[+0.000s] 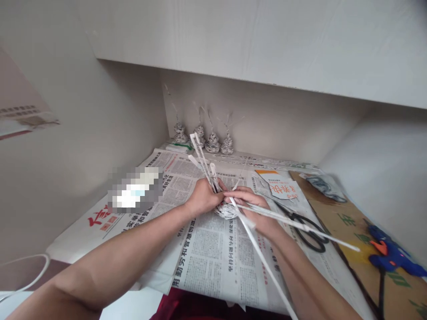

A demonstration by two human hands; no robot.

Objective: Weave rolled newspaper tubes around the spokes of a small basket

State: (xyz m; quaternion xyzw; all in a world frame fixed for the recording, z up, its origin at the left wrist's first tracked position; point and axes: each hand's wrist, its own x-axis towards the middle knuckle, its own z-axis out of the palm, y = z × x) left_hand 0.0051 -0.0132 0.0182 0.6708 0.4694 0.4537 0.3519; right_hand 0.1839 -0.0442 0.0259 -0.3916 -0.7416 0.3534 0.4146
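Both hands meet over a small woven paper piece (227,211), round at the bottom, made of rolled printed paper. My left hand (206,195) is closed around its upper left side, where several upright paper strips (200,153) stick up past the thumb. My right hand (251,202) pinches at the top right, by a long white paper strip (258,249) that runs down toward me. Another rolled strip (300,225) reaches out to the right over the right hand. The fingertips partly hide the weave.
Newspaper sheets (213,266) cover the table. Black-handled scissors (308,233) lie to the right, beside cardboard (353,226) bearing a blue toy-like object (393,253). Several finished-looking woven pieces (212,143) stand along the back wall. A white overhang (260,44) spans above.
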